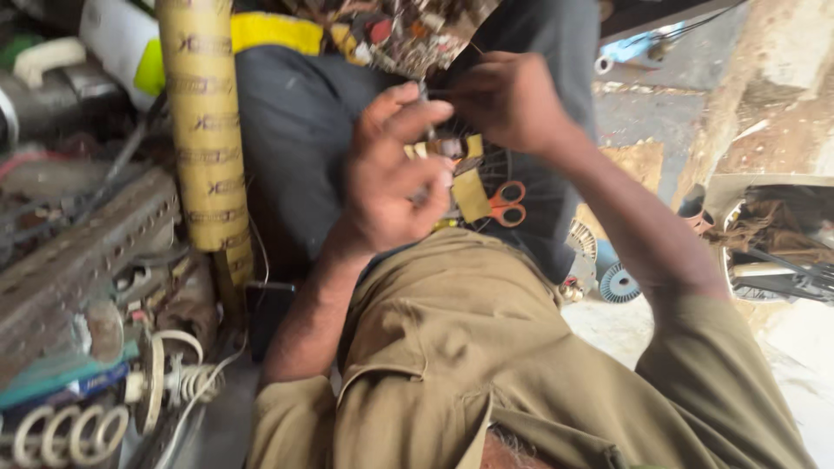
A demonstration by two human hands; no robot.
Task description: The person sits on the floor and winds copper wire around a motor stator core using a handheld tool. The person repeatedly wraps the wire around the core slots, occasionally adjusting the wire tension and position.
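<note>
Nearest the camera, at six o'clock, lies the person's olive-brown shirt [486,373], its collar and sleeves filling the lower frame. At eight o'clock a pile of clutter holds white coiled parts [61,430] and a flat teal-and-blue package [65,382] lying on its side; its label is too blurred to tell.

Above centre, the left hand [391,178] has its fingers [417,113] curled closed around a thin metal piece [427,117], pinched between thumb and forefinger. Touching it from one o'clock, the right hand [508,100] has its fingers [460,100] drawn together on the same small work; what they grip is hidden.

Just beneath the hands, yellow paper strips [471,193] lie on a round wire guard, with orange-handled scissors [506,204] beside them at three o'clock.

At ten o'clock a tall yellow roll [204,130] with repeated dark printing stands upright against a dark grey cloth [295,139].

Farther, at twelve o'clock, a heap of mixed scraps [391,30]. At four o'clock, a small blue disc [618,283] on the floor.
</note>
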